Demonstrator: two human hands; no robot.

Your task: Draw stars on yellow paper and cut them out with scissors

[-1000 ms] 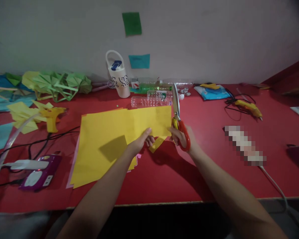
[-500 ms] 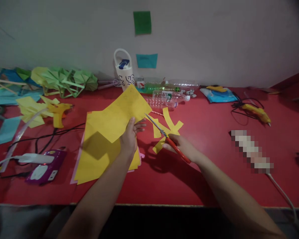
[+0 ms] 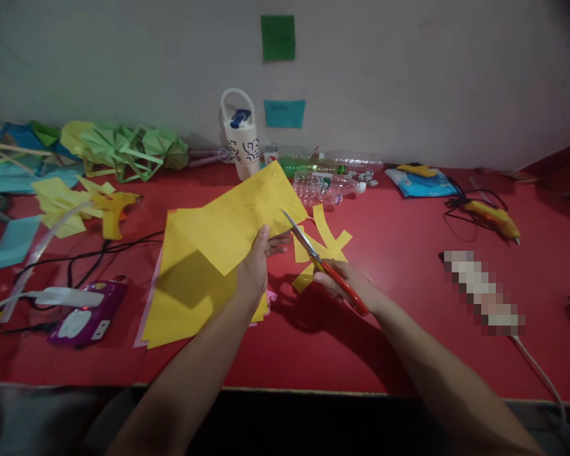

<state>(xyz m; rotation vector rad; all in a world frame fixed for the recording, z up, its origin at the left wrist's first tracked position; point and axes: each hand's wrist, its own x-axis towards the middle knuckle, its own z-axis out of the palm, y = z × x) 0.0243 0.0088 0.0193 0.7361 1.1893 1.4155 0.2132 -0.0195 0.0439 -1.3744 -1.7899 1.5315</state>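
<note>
My left hand (image 3: 257, 263) is closed on the lower right corner of a yellow paper sheet (image 3: 240, 215), holding it tilted above a stack of yellow sheets (image 3: 190, 294) on the red table (image 3: 399, 316). My right hand (image 3: 349, 285) grips red-handled scissors (image 3: 320, 263). Their blades point up and to the left, with the tips close to the sheet's right edge. Yellow paper offcuts (image 3: 325, 244) lie on the table just behind the scissors.
Empty plastic bottles (image 3: 327, 183) and a white cup carrier (image 3: 244, 136) stand by the wall. A yellow glue gun (image 3: 491, 218) lies at the right, another glue gun (image 3: 111, 209) with paper scraps at the left. A purple device (image 3: 88, 320) and cables sit front left.
The scissors swung down from upright to pointing left, and cut strips now lie on the table. My left hand lifted and turned the yellow sheet, which has since shifted slightly right toward the blades.
</note>
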